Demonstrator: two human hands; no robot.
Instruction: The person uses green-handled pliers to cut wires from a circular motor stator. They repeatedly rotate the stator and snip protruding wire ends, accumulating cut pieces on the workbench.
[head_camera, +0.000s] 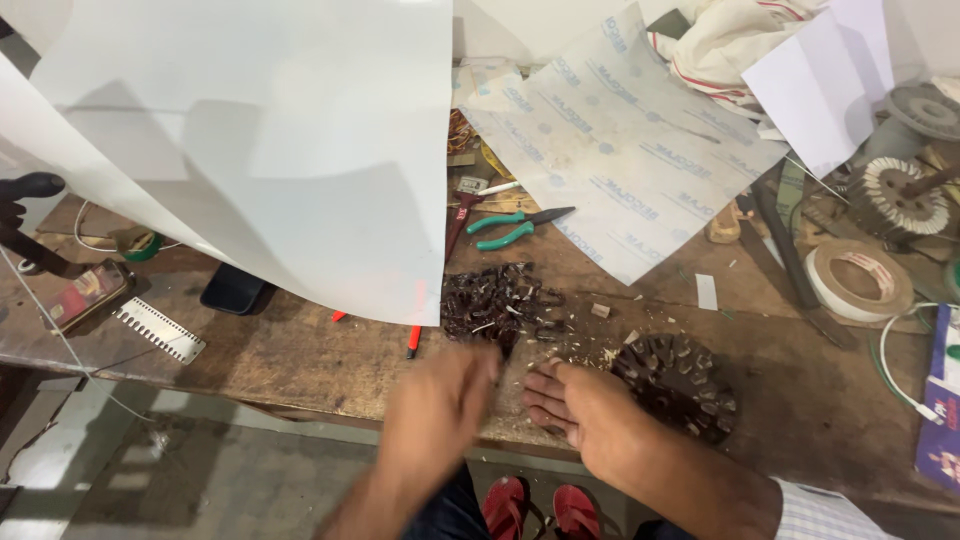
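Note:
My left hand (438, 412) is blurred by motion over the front edge of the wooden workbench (300, 350), just below a pile of small dark pieces (495, 300). Whether it holds anything cannot be made out. My right hand (585, 408) rests palm down on the bench with its fingers spread towards the left, holding nothing. It lies among pale chips and dust. A dark round toothed part (678, 386) sits right beside it on the right.
A large white sheet (260, 140) curls over the bench's left half, and a printed sheet (625, 150) lies behind. Green-handled pliers (515, 228), a tape roll (860, 280), a dark phone (232, 290), a comb-like strip (160, 330) and a winding disc (900, 195) lie around. Red sandals (540, 508) show below.

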